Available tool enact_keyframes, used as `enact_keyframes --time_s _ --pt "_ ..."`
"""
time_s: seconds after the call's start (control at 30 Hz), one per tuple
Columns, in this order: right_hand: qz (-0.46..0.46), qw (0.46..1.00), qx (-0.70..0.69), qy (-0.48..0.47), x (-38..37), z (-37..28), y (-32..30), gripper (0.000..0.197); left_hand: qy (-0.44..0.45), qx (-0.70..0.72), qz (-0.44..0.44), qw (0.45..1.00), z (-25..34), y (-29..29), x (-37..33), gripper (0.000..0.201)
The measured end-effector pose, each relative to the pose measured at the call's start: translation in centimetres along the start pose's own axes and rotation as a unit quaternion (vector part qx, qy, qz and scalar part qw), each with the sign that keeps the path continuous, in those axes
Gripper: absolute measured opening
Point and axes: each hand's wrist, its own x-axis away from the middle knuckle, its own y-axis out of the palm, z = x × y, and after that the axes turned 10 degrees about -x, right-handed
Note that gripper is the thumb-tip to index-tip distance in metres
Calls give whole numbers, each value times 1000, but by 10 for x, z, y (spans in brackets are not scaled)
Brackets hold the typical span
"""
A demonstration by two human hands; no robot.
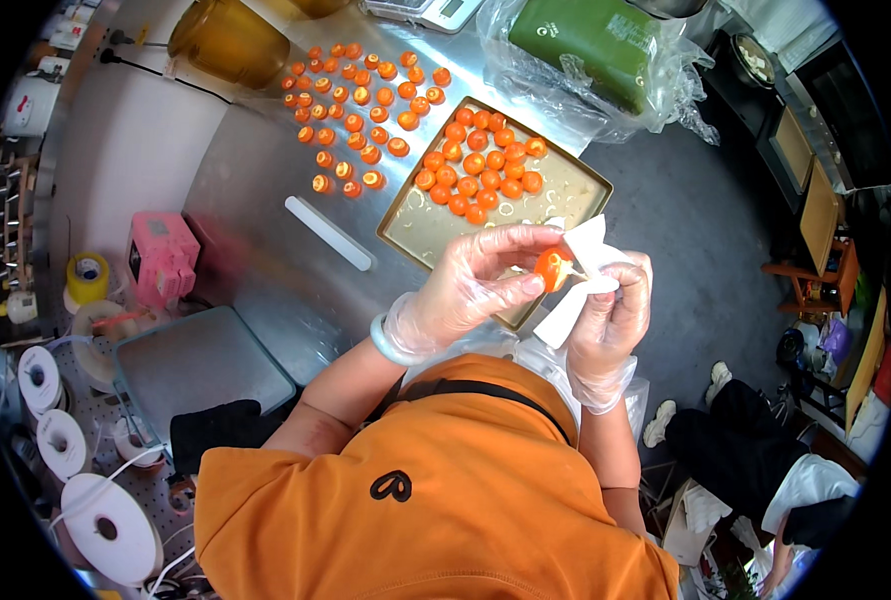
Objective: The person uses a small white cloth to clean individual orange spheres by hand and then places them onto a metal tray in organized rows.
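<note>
My left hand (pixel 480 285), in a thin clear glove, pinches a small orange-red round fruit (pixel 552 268), like a cherry tomato, with a pale opening facing right. In my right hand (pixel 610 305), also gloved, is a white folded piece (pixel 577 312), like paper or tissue, pinched close to the fruit's opening. Whether it touches the fruit I cannot tell. Below both hands lies a shallow gold tray (pixel 590 190) with several whole-looking fruits (pixel 474 163) and pale ring-shaped scraps. Several more fruits (pixel 361 96), pale tops facing up, stand in rows on the metal table left of the tray.
A white strip (pixel 329 233) lies left of the tray. Farther off are an amber container (pixel 227 42), a scale (pixel 427 10) and a green package (pixel 585 45) in clear plastic. At left sit a pink box (pixel 162 258) and ribbon spools (pixel 113 527). Another person (pixel 740 440) is at lower right.
</note>
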Motion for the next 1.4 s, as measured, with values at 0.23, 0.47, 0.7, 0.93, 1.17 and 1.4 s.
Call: enact_keyframes --time_s 0.23,0.47,0.7,0.93,1.17,1.4 --pt "0 1000 -25 5 1 0 -2 19 -26 5 1 1000 0 -2 0 42" --pt "-46 999 -23 -12 -8 -11 -1 26 14 -14 -20 1000 -5 0 1 35" --pt "-15 992 94 -80 -6 -11 6 13 53 -54 -25 997 -6 0 3 36" --pt "3 993 92 -75 -3 -5 4 14 -42 75 -17 996 0 -2 4 44" --pt "53 999 0 -8 1 4 -4 9 29 128 -14 991 -2 -3 -2 45" --pt "87 985 -135 58 -2 -1 -4 11 -19 89 21 996 0 -3 -2 44"
